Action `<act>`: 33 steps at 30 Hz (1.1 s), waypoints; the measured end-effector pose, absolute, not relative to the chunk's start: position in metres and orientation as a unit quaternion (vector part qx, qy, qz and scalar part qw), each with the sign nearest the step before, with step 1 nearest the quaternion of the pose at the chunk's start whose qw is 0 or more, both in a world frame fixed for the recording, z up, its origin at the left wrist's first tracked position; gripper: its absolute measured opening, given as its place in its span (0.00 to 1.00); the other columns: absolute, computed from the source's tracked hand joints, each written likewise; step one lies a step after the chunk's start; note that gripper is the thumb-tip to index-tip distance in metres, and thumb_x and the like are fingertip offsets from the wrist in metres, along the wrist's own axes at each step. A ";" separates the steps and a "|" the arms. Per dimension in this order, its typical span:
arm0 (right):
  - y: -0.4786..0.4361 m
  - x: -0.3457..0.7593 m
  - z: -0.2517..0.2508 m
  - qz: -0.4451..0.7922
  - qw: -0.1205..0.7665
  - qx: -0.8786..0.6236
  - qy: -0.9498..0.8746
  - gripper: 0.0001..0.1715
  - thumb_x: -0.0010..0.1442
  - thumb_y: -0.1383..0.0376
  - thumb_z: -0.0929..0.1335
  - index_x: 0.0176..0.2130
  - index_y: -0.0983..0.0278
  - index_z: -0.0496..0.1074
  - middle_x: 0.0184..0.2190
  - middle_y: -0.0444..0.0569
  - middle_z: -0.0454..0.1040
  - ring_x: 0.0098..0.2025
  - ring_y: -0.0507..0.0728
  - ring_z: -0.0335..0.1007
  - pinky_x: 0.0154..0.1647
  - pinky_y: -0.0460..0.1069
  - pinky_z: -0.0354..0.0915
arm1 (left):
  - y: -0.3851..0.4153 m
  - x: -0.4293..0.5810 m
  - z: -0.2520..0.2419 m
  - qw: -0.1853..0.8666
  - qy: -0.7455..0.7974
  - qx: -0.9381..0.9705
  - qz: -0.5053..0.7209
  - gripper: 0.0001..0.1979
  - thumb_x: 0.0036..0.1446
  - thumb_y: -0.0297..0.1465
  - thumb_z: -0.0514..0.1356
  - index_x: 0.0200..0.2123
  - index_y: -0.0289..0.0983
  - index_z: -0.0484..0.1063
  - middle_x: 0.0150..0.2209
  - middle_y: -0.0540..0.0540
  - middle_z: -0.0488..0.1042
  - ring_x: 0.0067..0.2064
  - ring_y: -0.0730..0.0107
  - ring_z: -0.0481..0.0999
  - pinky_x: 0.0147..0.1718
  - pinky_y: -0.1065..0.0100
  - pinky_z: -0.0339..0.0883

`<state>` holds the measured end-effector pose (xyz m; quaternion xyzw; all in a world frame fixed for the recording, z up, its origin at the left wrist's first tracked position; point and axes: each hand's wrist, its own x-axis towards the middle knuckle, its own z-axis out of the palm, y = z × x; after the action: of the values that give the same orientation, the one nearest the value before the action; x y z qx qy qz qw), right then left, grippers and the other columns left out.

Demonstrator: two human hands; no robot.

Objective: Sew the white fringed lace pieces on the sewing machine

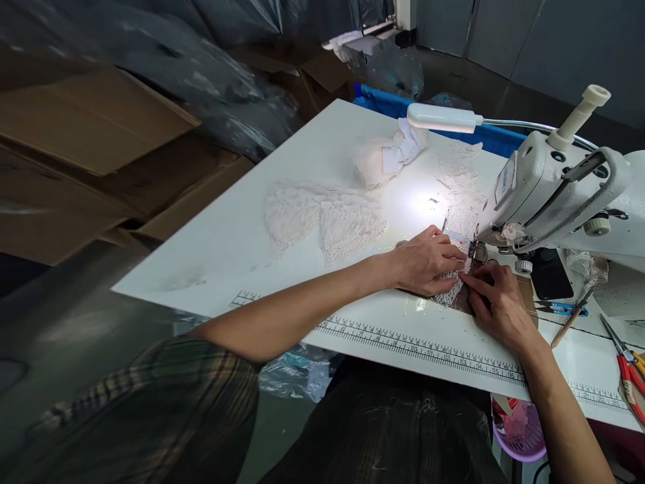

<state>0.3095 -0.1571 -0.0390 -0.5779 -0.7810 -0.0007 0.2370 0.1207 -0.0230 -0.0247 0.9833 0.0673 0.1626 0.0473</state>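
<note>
A strip of white lace fabric point(446, 292) lies under the needle area of a white sewing machine point(544, 188). Spread over the lace from the left, the fingers of my left hand point(428, 262) press it down against the machine bed. My right hand point(496, 299) is just below the presser foot point(478, 252), its thumb and index finger closed at the lace's right edge. More lace point(461, 175) trails behind the foot under the lamp glow. Two gathered lace pieces point(347, 228) rest on the white table point(226, 249), left of my hands.
A lamp point(443, 117) hangs over the table. To the right are a dark phone point(551, 274), blue thread snips point(562, 308) and red-handled scissors point(627, 376). Bundled white fabric point(390, 154) sits farther back. Cardboard boxes point(91, 121) stand left; a purple basket point(521, 444) is below.
</note>
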 end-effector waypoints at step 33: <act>-0.150 0.314 -0.039 -0.039 0.227 -0.588 -0.776 0.21 0.65 0.65 0.61 0.54 0.60 0.74 0.40 0.55 0.70 0.39 0.59 0.68 0.40 0.57 0.72 | 0.002 0.142 -0.030 0.080 0.200 0.951 0.222 0.14 0.66 0.31 0.51 0.48 0.34 0.73 0.53 0.39 0.74 0.48 0.59 0.73 0.45 0.57 0.61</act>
<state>0.3135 -0.1500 -0.0386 -0.5877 -0.7756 -0.0392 0.2268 0.1425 0.0016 -0.0296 0.9511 0.1996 0.2216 0.0802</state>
